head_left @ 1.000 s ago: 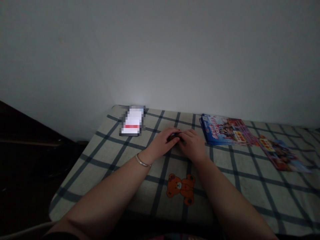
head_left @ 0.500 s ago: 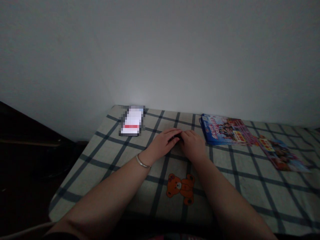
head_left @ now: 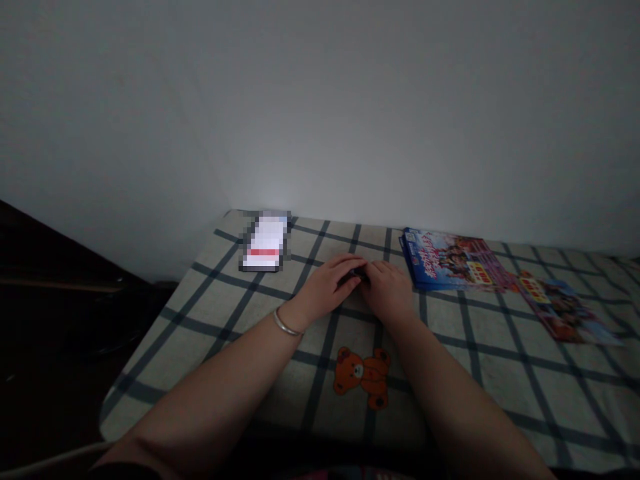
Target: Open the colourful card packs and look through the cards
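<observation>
My left hand (head_left: 327, 285) and my right hand (head_left: 390, 288) rest together on the checked tablecloth (head_left: 450, 347) at the middle of the table. Their fingers are curled round a small dark object (head_left: 356, 274) held between them; I cannot make out what it is. A silver bangle (head_left: 283, 323) sits on my left wrist. An orange teddy-bear print (head_left: 363, 375) lies on the cloth between my forearms.
A lit phone screen (head_left: 265, 243) lies at the far left of the table by the wall. A blue colourful booklet (head_left: 447, 259) and a second one (head_left: 563, 305) lie to the right. The table's left edge drops into dark floor. A pale wall stands behind.
The fingers of both hands have shifted slightly around the small dark object. The arms and everything else stay put.
</observation>
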### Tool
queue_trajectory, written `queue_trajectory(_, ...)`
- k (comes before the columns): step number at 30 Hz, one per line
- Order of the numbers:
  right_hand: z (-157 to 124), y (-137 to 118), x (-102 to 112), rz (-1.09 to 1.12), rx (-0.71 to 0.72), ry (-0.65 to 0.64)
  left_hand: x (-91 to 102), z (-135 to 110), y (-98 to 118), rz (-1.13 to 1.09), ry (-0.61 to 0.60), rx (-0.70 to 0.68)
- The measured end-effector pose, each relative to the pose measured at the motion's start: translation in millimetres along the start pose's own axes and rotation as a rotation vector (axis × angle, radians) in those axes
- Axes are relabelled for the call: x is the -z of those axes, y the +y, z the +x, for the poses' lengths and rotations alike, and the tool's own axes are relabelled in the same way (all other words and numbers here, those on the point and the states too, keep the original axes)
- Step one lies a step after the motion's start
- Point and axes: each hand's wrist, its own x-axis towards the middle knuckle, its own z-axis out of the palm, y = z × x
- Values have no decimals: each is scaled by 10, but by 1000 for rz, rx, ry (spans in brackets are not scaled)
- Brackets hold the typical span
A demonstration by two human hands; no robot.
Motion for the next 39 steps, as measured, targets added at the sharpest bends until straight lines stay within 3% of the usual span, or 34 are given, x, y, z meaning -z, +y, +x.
queue_trajectory(6, 16, 4, -11, 80, 11, -8, 0, -3, 2, -18, 14, 20)
queue_trajectory(24, 11, 38, -53, 293, 111, 127, -3, 7, -22, -45, 61, 61)
queue_trajectory(30, 2, 3, -29, 423, 82, 217, 5, 17, -44, -50, 182, 146)
queue_trajectory(39, 53, 105, -204, 769, 30, 179, -7, 32, -121, -252, 280, 343)
